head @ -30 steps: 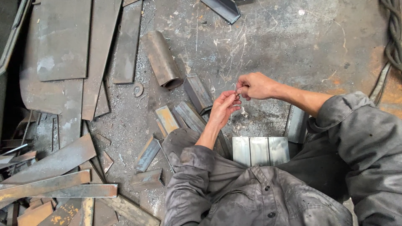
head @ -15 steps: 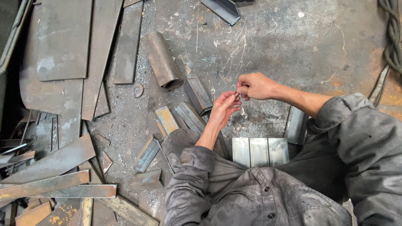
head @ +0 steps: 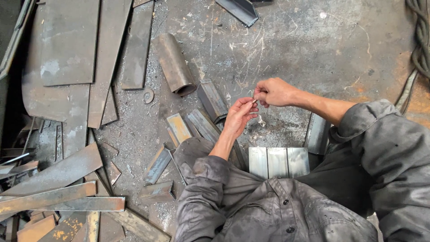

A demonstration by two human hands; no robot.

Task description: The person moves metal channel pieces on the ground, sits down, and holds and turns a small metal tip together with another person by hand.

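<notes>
Scrap plates (head: 67, 49) and rusty flat bars (head: 53, 197) are lying far left on the floor (head: 313, 40). Short steel pipe (head: 174, 63) is resting left of centre, angle offcuts (head: 210, 99) just beside it. My left hand (head: 239, 117) is pinching one end of a small metal piece (head: 254, 102); my right hand (head: 274, 92) is closing on the other end, so both hands are meeting on it above the floor. Bright channel section (head: 278, 161) is sitting below them by my lap. Coiled cable (head: 421, 36) is lying far right.
</notes>
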